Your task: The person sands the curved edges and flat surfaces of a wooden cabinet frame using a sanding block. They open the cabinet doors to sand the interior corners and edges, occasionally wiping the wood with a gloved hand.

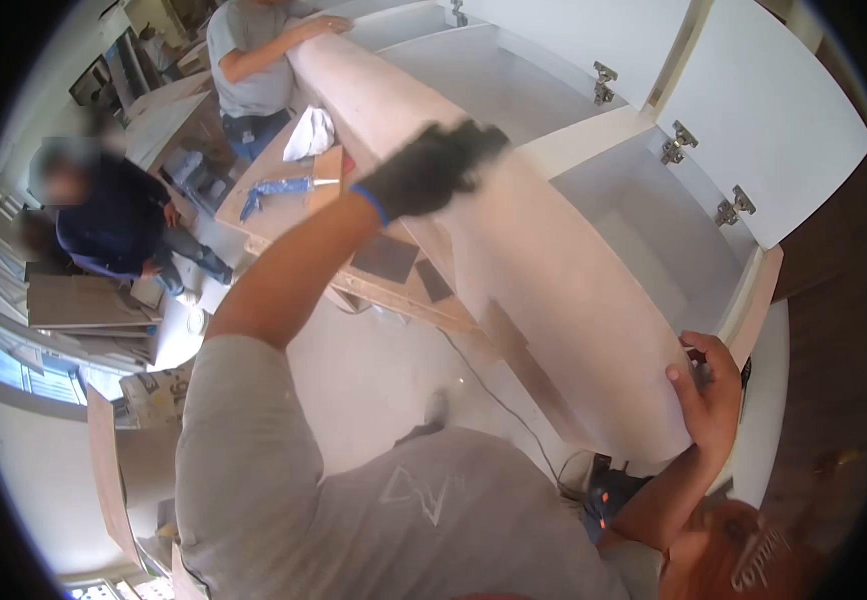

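A long, pale, curved wooden panel (564, 270) runs diagonally along the front of a white cabinet (584, 150). My left hand (434, 168), in a dark glove with a blue cuff, is over the panel's upper face. Motion smears its fingers, and I cannot make out whether anything is in them. At the panel's near end, my bare right hand (711, 392) grips the edge, thumb on the face and fingers curled round the top. Two dark rectangular sheets, one a brownish sheet (385, 258), lie on the wooden workbench (414, 290) below my left forearm.
A co-worker in grey (254, 75) rests a hand on the panel's far end. Another person in dark clothes (114, 225) stands at left. A blue-wrapped tool (284, 186) and white cloth (311, 135) lie on the bench. Cabinet doors (769, 120) hang open; a cable (499, 400) crosses the floor.
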The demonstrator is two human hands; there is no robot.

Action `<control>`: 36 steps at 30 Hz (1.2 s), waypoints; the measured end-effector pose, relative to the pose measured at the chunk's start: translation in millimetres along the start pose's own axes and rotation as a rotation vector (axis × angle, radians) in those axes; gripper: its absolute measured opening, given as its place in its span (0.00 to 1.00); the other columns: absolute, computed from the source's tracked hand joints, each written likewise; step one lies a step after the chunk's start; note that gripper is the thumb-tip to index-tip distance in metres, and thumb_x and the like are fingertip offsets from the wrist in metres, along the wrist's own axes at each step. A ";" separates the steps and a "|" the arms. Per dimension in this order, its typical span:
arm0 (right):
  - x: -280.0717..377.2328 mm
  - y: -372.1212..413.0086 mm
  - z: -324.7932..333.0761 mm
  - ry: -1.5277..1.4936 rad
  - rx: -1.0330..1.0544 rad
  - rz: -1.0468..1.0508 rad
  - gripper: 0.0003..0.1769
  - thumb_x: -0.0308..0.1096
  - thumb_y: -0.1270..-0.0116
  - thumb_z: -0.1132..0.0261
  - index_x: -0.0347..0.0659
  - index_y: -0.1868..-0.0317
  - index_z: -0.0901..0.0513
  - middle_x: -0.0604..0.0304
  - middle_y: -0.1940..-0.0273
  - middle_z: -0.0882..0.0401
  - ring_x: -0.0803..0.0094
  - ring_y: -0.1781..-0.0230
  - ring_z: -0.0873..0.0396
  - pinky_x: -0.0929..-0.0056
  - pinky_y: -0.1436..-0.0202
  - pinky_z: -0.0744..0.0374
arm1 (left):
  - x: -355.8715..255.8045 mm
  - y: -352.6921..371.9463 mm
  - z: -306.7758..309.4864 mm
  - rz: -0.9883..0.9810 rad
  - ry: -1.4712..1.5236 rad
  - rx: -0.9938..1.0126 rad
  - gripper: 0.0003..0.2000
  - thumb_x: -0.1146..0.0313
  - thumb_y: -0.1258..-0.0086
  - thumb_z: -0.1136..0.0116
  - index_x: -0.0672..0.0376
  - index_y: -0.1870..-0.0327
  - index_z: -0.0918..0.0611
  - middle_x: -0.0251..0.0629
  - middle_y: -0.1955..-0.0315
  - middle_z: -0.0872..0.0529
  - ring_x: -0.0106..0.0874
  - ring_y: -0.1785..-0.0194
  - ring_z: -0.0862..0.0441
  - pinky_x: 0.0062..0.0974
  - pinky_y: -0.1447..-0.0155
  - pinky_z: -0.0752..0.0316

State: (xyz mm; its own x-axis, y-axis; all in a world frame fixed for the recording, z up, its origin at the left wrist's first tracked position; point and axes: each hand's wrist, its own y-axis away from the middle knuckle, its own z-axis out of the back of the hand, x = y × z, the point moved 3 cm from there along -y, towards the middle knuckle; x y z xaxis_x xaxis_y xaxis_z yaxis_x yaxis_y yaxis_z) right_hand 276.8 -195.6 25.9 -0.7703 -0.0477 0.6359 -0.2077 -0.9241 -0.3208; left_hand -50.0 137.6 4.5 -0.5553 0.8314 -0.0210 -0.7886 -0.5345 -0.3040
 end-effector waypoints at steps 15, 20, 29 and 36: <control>-4.0 2.7 -2.8 0.057 -0.008 0.053 0.25 0.37 0.37 0.19 0.34 0.43 0.12 0.47 0.52 0.11 0.49 0.52 0.12 0.60 0.45 0.16 | -14.1 3.8 -10.7 0.025 -0.042 -0.069 0.31 0.65 0.20 0.41 0.53 0.17 0.31 0.41 0.20 0.25 0.48 0.22 0.24 0.60 0.25 0.29; -1.5 4.9 -2.8 0.075 -0.014 0.015 0.24 0.39 0.37 0.19 0.35 0.45 0.12 0.46 0.53 0.11 0.47 0.52 0.11 0.60 0.46 0.16 | -24.1 -9.3 -0.7 0.144 -0.012 0.061 0.32 0.64 0.19 0.41 0.54 0.15 0.34 0.43 0.18 0.28 0.50 0.18 0.30 0.58 0.19 0.33; 3.6 7.2 -2.0 0.031 -0.038 0.006 0.24 0.38 0.38 0.18 0.34 0.46 0.12 0.45 0.53 0.11 0.45 0.54 0.12 0.59 0.47 0.16 | -42.8 -4.3 -11.3 0.013 -0.004 0.010 0.32 0.62 0.20 0.40 0.57 0.16 0.33 0.45 0.19 0.27 0.48 0.20 0.28 0.71 0.23 0.35; 2.4 1.5 -0.7 0.096 -0.035 0.028 0.24 0.39 0.38 0.18 0.34 0.46 0.12 0.46 0.55 0.11 0.48 0.56 0.12 0.60 0.49 0.16 | -16.1 -12.0 -12.4 0.058 -0.090 -0.070 0.25 0.62 0.18 0.42 0.53 0.24 0.28 0.40 0.25 0.22 0.43 0.24 0.24 0.64 0.27 0.30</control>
State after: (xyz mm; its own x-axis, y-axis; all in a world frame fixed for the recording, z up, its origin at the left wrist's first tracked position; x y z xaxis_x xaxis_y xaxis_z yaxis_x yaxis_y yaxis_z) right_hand 274.2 -196.9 26.5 -0.8301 -0.0347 0.5566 -0.2054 -0.9089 -0.3630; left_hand -28.3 132.5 -3.3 -0.6234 0.7806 0.0442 -0.7359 -0.5668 -0.3703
